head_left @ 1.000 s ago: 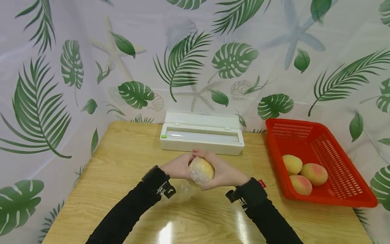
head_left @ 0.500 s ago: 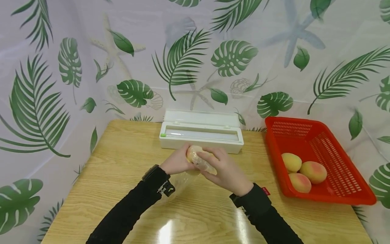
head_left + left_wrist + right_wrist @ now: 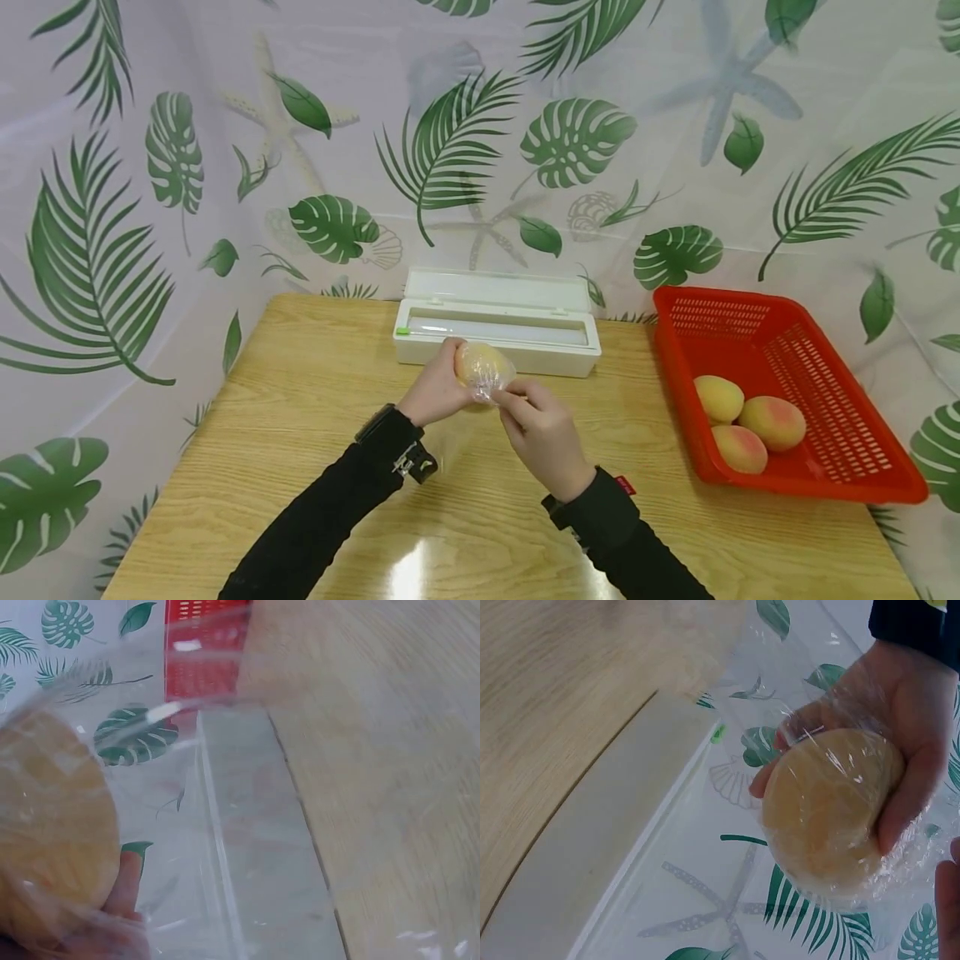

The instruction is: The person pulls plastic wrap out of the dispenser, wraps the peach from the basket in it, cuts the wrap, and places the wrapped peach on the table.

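Since the earlier frame, wrapped peach [image 3: 480, 362] is slightly farther from the person; right hand [image 3: 546, 433] is off its top. Peach held above desk [image 3: 315, 367], left hand [image 3: 437, 387] curled round it. Right hand pinches clear film [image 3: 484, 393] at its near edge. Just behind: white cling-film box [image 3: 555, 360], lid raised. Right: red basket [image 3: 817, 492], three unwrapped peaches [image 3: 771, 423] inside.

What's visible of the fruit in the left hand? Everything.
The fruit is round, pale yellow and peach-like, under clear, glossy, crinkled film that looks like plastic, partly loose around it. It is held above the wooden table, before the white box. The left hand grips it; the right hand seems to pinch the film at its lower edge.
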